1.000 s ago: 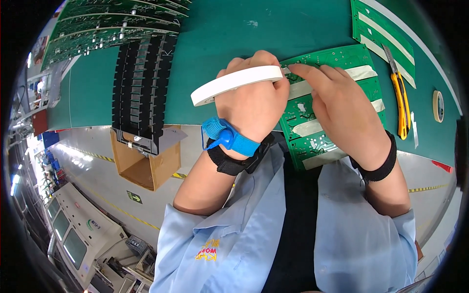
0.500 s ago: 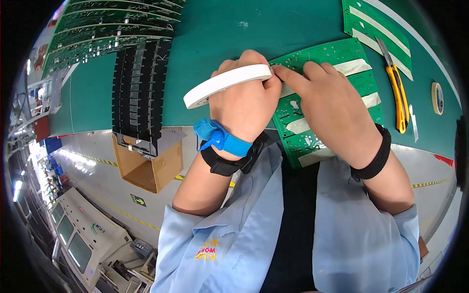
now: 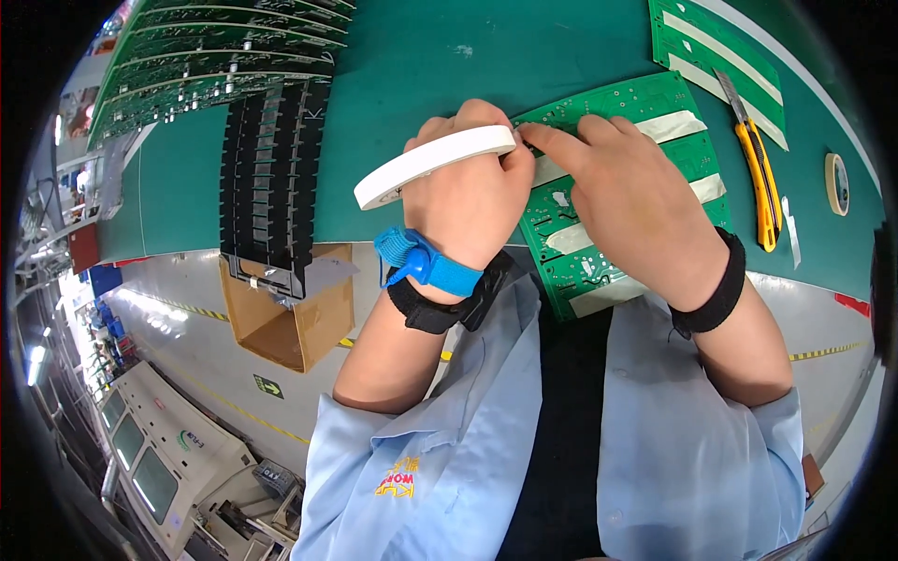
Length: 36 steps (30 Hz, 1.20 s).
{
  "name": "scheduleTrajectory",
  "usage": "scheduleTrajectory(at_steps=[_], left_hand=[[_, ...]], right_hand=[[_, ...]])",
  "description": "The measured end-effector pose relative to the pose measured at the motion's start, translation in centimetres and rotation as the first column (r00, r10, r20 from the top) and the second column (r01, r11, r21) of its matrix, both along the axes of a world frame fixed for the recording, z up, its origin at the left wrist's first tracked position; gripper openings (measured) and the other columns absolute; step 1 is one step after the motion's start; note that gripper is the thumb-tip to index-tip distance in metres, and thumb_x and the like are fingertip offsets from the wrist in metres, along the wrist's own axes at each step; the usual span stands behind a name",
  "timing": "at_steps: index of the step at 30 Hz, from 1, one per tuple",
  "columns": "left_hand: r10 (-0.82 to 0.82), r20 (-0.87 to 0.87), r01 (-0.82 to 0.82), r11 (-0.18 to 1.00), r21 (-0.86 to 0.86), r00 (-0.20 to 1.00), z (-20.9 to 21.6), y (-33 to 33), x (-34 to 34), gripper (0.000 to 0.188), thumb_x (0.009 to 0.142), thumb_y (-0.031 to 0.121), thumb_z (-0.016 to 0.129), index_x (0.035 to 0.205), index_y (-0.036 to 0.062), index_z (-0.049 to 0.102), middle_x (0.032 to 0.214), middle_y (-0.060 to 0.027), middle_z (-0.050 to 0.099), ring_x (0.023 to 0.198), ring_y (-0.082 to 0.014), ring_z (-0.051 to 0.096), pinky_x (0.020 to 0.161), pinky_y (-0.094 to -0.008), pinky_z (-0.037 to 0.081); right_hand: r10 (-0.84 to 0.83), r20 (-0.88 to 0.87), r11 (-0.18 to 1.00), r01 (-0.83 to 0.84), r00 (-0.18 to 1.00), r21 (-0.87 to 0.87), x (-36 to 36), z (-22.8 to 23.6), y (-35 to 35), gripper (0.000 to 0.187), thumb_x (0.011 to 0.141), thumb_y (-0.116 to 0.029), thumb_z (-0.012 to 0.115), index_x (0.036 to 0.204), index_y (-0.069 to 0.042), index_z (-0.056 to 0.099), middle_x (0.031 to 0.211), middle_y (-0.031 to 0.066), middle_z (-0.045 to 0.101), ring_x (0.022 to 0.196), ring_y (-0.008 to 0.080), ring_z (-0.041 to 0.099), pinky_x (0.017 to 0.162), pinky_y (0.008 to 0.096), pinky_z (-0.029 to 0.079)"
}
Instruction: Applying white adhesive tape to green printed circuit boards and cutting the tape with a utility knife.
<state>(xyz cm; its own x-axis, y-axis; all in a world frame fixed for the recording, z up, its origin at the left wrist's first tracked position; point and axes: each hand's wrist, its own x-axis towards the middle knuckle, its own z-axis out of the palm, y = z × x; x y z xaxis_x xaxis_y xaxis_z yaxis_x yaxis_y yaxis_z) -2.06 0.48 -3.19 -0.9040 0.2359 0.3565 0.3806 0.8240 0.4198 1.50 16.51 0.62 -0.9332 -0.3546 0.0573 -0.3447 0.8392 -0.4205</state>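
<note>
My left hand [image 3: 463, 192] is closed, with a narrow roll of white tape [image 3: 430, 166] lying across its knuckles and back. Its thumb and forefinger meet at the left edge of a green circuit board [image 3: 585, 266]. Over that board my right hand [image 3: 641, 201] is bent, its forefinger reaching to the left hand's thumb tip. The right thumb and whatever these fingertips pinch are hidden. Pale tape strips [image 3: 672, 127] run across the board, partly under the right hand.
A yellow utility knife [image 3: 760, 182], blade out, lies right of the board, beside a white sliver [image 3: 791, 234] and a small tape roll [image 3: 837, 184]. Another taped board [image 3: 720, 56] lies far right. At left, a black rack [image 3: 271, 178] stands before several upright boards [image 3: 224, 56]; below is a cardboard box [image 3: 323, 323].
Both hands keep nearly the same pose at the board's left edge. The tape roll has tilted very slightly, and the whole view has shifted a little.
</note>
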Motion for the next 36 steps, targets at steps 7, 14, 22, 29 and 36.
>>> scheduleTrajectory(at_steps=[7, 14, 22, 29, 36], left_hand=[[-0.003, -0.042, 0.003, 1.000, 0.004, 0.999, 0.0, 0.2, 0.0, 0.009, 0.073, 0.013, 0.067, 0.075, 0.0096, 0.058, 0.066, -0.0059, 0.060, 0.070, -0.0270, 0.061, 0.063, -0.0401, 0.048], [0.008, 0.009, -0.008, 1.000, -0.012, 1.000, 0.2, 0.3, 0.1, 0.008, 0.076, 0.015, 0.066, 0.080, 0.0101, 0.060, 0.070, -0.0108, 0.061, 0.070, -0.0313, 0.061, 0.061, -0.0426, 0.049], [-0.017, 0.014, 0.017, 1.000, -0.008, 1.000, 0.1, -0.2, 0.0, 0.008, 0.079, 0.015, 0.065, 0.082, 0.0099, 0.060, 0.071, -0.0141, 0.062, 0.069, -0.0342, 0.061, 0.058, -0.0443, 0.050], [-0.026, 0.049, 0.025, 1.000, 0.011, 0.998, 0.2, -0.2, -0.1, 0.008, 0.078, 0.015, 0.065, 0.081, 0.0096, 0.059, 0.070, -0.0117, 0.061, 0.069, -0.0324, 0.061, 0.059, -0.0435, 0.049], [-0.006, 0.092, 0.007, 1.000, -0.014, 0.996, 0.2, -0.2, 0.0, 0.011, 0.077, 0.015, 0.066, 0.079, 0.0095, 0.057, 0.068, -0.0101, 0.061, 0.069, -0.0307, 0.061, 0.058, -0.0442, 0.050]], right_hand=[[-0.005, 0.010, 0.999, 0.005, 1.000, -0.034, 0.0, -0.1, 0.1, 0.049, 0.075, 0.007, 0.053, 0.122, -0.009, 0.057, 0.094, 0.0140, 0.056, 0.093, 0.0335, 0.053, 0.080, 0.0413, 0.046], [-0.017, -0.009, 0.987, 0.015, 1.000, -0.158, -0.2, -0.6, 1.3, 0.040, 0.079, 0.005, 0.051, 0.117, -0.006, 0.058, 0.093, 0.0157, 0.058, 0.088, 0.0317, 0.057, 0.077, 0.0384, 0.047], [-0.528, -0.022, 0.849, 0.527, 0.849, -0.039, 0.7, 1.9, 11.6, 0.025, 0.091, -0.018, 0.057, 0.110, -0.001, 0.061, 0.098, 0.0185, 0.063, 0.083, 0.0301, 0.063, 0.072, 0.0368, 0.049], [-0.616, -0.070, 0.756, 0.614, 0.784, 0.228, 3.0, 0.0, 16.8, 0.035, 0.090, -0.027, 0.062, 0.114, -0.001, 0.061, 0.099, 0.0174, 0.062, 0.084, 0.0276, 0.063, 0.074, 0.0350, 0.049], [-0.640, -0.027, 0.736, 0.623, 0.768, 0.264, 2.7, -0.3, 16.0, 0.037, 0.086, -0.026, 0.066, 0.111, 0.001, 0.061, 0.085, 0.0151, 0.060, 0.071, 0.0238, 0.058, 0.066, 0.0336, 0.047]])
